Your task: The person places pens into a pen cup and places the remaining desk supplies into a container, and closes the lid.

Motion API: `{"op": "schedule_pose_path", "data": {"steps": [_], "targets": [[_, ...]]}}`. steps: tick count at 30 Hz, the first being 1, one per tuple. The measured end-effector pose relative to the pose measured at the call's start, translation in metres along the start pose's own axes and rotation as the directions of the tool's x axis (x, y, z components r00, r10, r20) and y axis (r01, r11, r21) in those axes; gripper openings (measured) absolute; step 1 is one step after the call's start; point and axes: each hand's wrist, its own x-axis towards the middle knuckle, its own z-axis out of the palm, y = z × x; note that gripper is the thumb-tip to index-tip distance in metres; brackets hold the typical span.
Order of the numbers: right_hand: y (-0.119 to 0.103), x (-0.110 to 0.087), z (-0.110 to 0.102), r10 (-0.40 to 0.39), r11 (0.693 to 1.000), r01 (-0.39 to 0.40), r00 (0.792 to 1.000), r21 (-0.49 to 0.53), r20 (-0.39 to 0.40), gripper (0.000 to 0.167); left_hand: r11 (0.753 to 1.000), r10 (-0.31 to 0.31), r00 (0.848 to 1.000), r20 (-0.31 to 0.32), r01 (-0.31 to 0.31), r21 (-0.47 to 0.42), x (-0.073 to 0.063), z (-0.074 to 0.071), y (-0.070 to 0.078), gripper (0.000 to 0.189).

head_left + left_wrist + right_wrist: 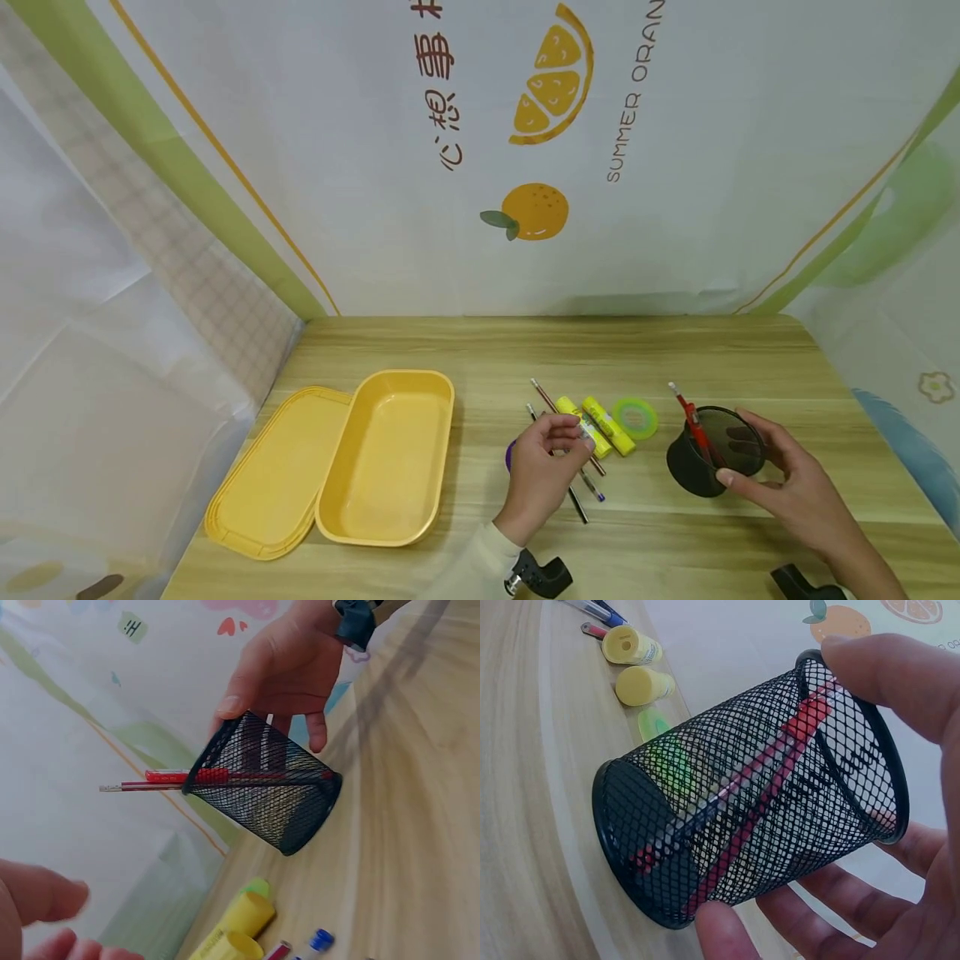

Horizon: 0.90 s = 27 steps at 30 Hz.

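Note:
My right hand (787, 475) grips a black mesh pen holder (742, 802) by its rim and side. A red pen (169, 776) and a pencil (124, 787) stand in the holder, their upper ends leaning past the rim. Loosely curled over the loose stationery, my left hand (547, 467) holds nothing; its thumb and fingertips appear at the lower left of the left wrist view. Around it lie two yellow glue sticks (609, 426), a pencil (545, 395) and some pens (577, 505). The hand partly hides a purple round thing (510, 456).
A green-yellow ring of tape (635, 418) lies right of the glue sticks. On the left stands a yellow plastic box (390, 467), overlapping its yellow lid (277, 475). A printed cloth (375, 167) hangs behind the wooden table (637, 550).

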Motion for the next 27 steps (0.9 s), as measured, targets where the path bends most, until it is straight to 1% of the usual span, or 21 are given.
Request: {"op": "schedule_pose_path", "data": {"steps": [5,10,16,27], "targets": [[-0.001,0.000,0.000,0.007,1.000,-0.007,1.000,-0.010,0.002,0.084,0.997,-0.030,1.000,-0.006,0.031,0.069,-0.007,-0.009,-0.006,0.039],[-0.001,0.000,0.000,0.007,1.000,-0.007,1.000,-0.014,0.001,0.085,0.995,-0.073,0.997,-0.006,0.073,0.073,-0.014,-0.015,-0.010,0.043],[0.001,-0.002,0.000,0.020,1.000,-0.020,1.000,-0.004,0.004,0.084,0.983,-0.124,0.992,0.013,0.121,0.140,-0.020,-0.020,-0.013,0.045],[0.000,-0.001,-0.001,0.005,1.000,-0.005,1.000,0.007,-0.003,0.084,0.968,-0.137,0.991,0.004,0.133,0.213,-0.029,-0.018,-0.020,0.044]]}}
